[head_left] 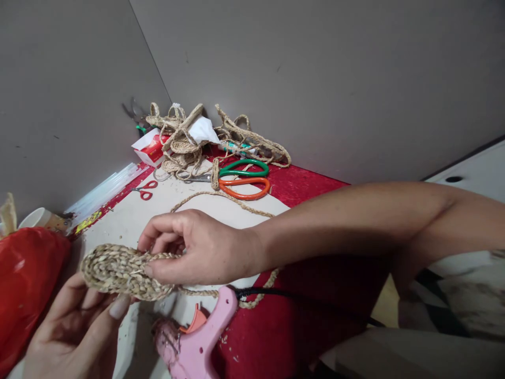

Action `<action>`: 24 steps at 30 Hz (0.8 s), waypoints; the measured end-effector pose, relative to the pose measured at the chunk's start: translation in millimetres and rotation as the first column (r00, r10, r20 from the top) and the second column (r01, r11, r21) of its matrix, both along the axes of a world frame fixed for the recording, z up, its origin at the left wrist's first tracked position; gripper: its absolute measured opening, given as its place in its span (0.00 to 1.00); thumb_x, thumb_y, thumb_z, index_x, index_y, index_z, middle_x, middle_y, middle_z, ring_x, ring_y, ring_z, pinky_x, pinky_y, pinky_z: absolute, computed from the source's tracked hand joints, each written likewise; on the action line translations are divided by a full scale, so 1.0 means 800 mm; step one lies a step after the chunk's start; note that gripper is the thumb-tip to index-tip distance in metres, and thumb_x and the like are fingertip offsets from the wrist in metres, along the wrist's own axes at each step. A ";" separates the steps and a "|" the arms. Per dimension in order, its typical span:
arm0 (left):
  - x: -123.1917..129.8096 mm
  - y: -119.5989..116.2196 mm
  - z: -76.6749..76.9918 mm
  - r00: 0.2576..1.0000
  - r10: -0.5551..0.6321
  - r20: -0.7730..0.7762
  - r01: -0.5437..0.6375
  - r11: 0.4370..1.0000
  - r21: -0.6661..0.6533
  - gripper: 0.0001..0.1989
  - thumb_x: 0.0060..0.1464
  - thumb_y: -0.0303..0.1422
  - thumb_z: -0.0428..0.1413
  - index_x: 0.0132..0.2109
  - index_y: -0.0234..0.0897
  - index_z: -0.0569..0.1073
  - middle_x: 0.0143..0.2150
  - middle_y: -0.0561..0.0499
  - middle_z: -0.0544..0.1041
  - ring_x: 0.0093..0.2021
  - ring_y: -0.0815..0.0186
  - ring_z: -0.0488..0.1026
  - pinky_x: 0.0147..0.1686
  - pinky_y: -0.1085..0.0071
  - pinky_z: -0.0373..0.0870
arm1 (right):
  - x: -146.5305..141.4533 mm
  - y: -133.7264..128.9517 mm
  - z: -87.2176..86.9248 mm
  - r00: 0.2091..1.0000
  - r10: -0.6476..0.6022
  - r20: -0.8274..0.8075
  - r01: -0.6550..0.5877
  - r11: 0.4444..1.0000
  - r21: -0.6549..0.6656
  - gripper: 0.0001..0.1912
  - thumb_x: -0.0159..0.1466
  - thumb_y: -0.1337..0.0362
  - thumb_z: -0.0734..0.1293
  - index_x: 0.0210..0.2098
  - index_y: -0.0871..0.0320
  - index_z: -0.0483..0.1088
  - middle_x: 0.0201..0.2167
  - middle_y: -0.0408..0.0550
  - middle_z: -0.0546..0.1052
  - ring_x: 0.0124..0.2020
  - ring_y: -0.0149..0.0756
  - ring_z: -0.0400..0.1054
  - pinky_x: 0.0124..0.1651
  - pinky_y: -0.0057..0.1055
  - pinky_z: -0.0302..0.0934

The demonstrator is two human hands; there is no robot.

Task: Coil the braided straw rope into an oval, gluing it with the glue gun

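An oval coiled piece of braided straw cord [118, 271] is held up between both hands. My left hand [79, 326] grips its lower edge, thumb in front and fingers behind. At its right end my right hand [197, 247] pinches the coil and the cord, with the thumb on top and the fingers curled at the far edge. The loose braided cord [258, 302] trails off to the right and loops round behind my right hand. Below the coil lies a pink glue gun [213, 339] with an orange trigger and a black cable.
Large scissors [244, 181] with green and orange handles, small red scissors [145, 190], a heap of cord [183, 147], a red-and-white box [152, 147] and clear sticks [106, 192] lie farther back. At left are a red bag [29, 295] and a paper cup [41, 218].
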State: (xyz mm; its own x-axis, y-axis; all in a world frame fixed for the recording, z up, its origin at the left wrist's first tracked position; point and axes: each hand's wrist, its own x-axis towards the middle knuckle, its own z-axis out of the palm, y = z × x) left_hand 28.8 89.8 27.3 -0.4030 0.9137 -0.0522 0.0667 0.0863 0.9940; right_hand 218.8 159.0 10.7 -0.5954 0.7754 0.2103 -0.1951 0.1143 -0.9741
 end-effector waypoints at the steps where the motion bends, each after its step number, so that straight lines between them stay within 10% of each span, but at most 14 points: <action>1: 0.001 0.001 -0.002 0.999 0.006 0.035 -0.005 1.000 -0.014 0.27 0.34 0.31 0.72 0.46 0.46 0.80 0.47 0.52 0.82 0.47 0.60 0.78 0.46 0.72 0.73 | 0.000 0.000 0.001 1.000 0.012 -0.016 -0.012 0.999 -0.046 0.11 0.54 0.68 0.67 0.38 0.60 0.66 0.27 0.38 0.70 0.26 0.22 0.62 0.29 0.19 0.58; 6: -0.003 0.000 -0.013 0.997 0.025 0.070 -0.020 0.997 -0.081 0.16 0.32 0.35 0.73 0.33 0.40 0.81 0.32 0.51 0.83 0.32 0.64 0.79 0.39 0.73 0.76 | -0.002 0.001 0.003 0.997 -0.006 -0.082 -0.006 0.989 -0.145 0.08 0.53 0.70 0.68 0.33 0.62 0.67 0.25 0.37 0.68 0.25 0.21 0.61 0.27 0.18 0.57; 24: -0.001 0.003 -0.016 0.993 0.102 0.064 -0.094 0.988 -0.121 0.19 0.20 0.38 0.75 0.26 0.40 0.82 0.28 0.48 0.83 0.28 0.62 0.80 0.37 0.73 0.76 | -0.010 0.001 -0.015 0.990 -0.065 -0.127 0.067 0.998 0.012 0.04 0.55 0.69 0.66 0.29 0.64 0.73 0.27 0.43 0.74 0.30 0.26 0.65 0.35 0.22 0.61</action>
State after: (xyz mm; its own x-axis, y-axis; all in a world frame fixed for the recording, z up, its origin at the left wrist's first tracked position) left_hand 28.3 92.5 14.7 -0.4820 0.8558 -0.1878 -0.0166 0.2054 0.9785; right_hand 210.6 160.0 -1.6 -0.5110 0.8079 0.2935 -0.3079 0.1467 -0.9400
